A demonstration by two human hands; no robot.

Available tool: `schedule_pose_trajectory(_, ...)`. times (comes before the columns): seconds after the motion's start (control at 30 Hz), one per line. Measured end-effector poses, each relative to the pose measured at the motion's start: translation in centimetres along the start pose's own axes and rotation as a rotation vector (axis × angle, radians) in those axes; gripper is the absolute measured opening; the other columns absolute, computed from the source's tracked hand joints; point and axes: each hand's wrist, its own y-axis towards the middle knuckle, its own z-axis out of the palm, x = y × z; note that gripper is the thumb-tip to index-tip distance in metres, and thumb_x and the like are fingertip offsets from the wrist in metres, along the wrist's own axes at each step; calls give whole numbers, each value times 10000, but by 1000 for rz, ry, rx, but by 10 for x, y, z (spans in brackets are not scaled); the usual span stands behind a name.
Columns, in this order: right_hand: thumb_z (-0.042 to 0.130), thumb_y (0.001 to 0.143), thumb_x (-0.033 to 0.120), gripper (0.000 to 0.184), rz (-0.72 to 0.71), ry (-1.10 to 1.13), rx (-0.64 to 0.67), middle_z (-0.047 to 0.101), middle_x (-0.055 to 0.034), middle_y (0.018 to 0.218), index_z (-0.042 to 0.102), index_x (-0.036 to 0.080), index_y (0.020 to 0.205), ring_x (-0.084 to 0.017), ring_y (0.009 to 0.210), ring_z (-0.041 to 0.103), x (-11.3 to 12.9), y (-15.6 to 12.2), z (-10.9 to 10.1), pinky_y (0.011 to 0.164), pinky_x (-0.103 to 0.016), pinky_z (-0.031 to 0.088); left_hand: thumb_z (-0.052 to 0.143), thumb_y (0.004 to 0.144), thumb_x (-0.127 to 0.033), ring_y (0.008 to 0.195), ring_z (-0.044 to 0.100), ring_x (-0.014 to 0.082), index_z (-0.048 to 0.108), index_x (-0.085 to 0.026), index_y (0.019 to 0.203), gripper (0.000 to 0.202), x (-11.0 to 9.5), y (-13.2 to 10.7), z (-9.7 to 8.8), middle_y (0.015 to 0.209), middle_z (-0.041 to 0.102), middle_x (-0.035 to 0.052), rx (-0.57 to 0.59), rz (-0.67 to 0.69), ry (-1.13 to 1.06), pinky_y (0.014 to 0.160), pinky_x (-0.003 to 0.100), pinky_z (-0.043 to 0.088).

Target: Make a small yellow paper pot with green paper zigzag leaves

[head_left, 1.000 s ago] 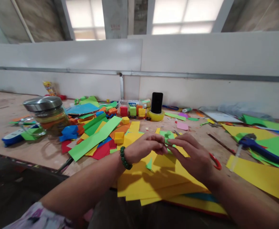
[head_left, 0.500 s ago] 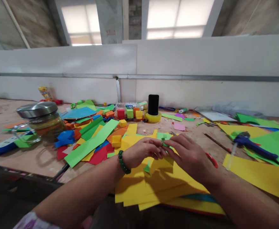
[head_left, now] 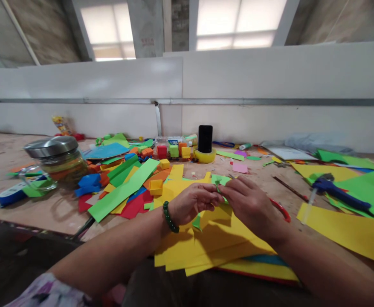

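Note:
Both my hands meet over a stack of yellow paper sheets (head_left: 206, 247). My left hand (head_left: 195, 202), with a green bead bracelet (head_left: 170, 216) at the wrist, is closed with its fingertips on a small green paper piece (head_left: 218, 182). From the other side my right hand (head_left: 250, 204) pinches the same piece, and its fingers hide part of it. Below the left hand another green paper scrap (head_left: 197, 222) lies on the yellow sheets. Red-handled scissors (head_left: 281, 209) lie partly hidden behind my right hand.
A glass jar (head_left: 59, 164) with a metal lid stands left, beside paper strips (head_left: 124, 190) and small folded boxes (head_left: 156, 187). A phone (head_left: 205, 138) stands upright on a yellow tape roll (head_left: 205, 156). A blue glue gun (head_left: 340, 194) lies right, near green and yellow sheets.
My fingers have shifted slightly around the green paper piece, the right hand curling closer to it. The view has moved a little; the objects on the table stay put.

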Motion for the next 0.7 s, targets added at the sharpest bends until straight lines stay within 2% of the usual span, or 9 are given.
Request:
schedule_pose_trajectory(0.13, 543, 880, 120, 167, 188, 185, -141, 629, -75, 854, 671, 159, 979, -182, 824, 588, -4, -4, 4, 737, -320, 507, 715, 700, -314, 602, 546, 80, 655, -107, 805, 240, 1, 2, -1, 717, 635, 39, -11, 47, 38, 596, 206, 393)
schedule_pose_trajectory(0.23, 603, 858, 196, 118, 340, 370, -195, 653, -43, 820, 702, 192, 922, -153, 765, 626, -5, -2, 3, 693, -275, 519, 701, 738, -402, 564, 532, 75, 652, -110, 815, 306, 1, 4, -1, 701, 641, 38, -39, 79, 194, 581, 210, 390)
schedule_pose_trajectory(0.33, 642, 829, 275, 116, 469, 554, -120, 686, -22, 758, 731, 207, 858, -142, 695, 642, -6, 2, -1, 643, -254, 516, 704, 723, -466, 547, 509, 70, 650, -105, 764, 368, 0, 3, 0, 655, 622, 27, -89, 113, 326, 579, 212, 385)
schedule_pose_trajectory(0.43, 624, 838, 339, 188, 560, 738, 4, 710, -28, 746, 743, 195, 817, -146, 688, 641, -9, 4, -5, 643, -260, 505, 678, 716, -537, 552, 506, 80, 643, -113, 748, 427, 0, 3, 1, 649, 616, 28, -98, 86, 356, 580, 223, 384)
schedule_pose_trajectory(0.53, 615, 830, 382, 253, 641, 810, 14, 683, -27, 692, 732, 168, 763, -137, 646, 595, -14, 3, -5, 599, -259, 471, 617, 747, -580, 509, 455, 83, 609, -132, 671, 455, 0, 3, 0, 557, 538, -4, -153, 65, 465, 545, 232, 353)
schedule_pose_trajectory(0.6, 628, 806, 406, 280, 733, 818, -3, 633, -14, 619, 718, 156, 720, -117, 582, 535, -15, 3, -5, 530, -243, 422, 662, 735, -529, 531, 424, 86, 583, -146, 633, 403, -1, 2, 1, 547, 492, -23, -287, 208, 640, 548, 230, 335)
schedule_pose_trajectory(0.63, 638, 791, 419, 294, 784, 831, -10, 607, -8, 591, 707, 151, 693, -108, 557, 505, -15, 3, -4, 502, -235, 393, 706, 711, -485, 578, 440, 96, 607, -152, 678, 349, -2, 1, 2, 605, 525, -14, -357, 308, 730, 567, 230, 342)
schedule_pose_trajectory(0.7, 664, 752, 448, 325, 866, 879, -6, 565, 1, 556, 680, 143, 641, -96, 526, 459, -14, 3, -3, 473, -228, 350, 791, 639, -393, 742, 508, 132, 672, -180, 858, 328, -3, 0, 4, 847, 622, 29, -423, 466, 861, 642, 235, 382)
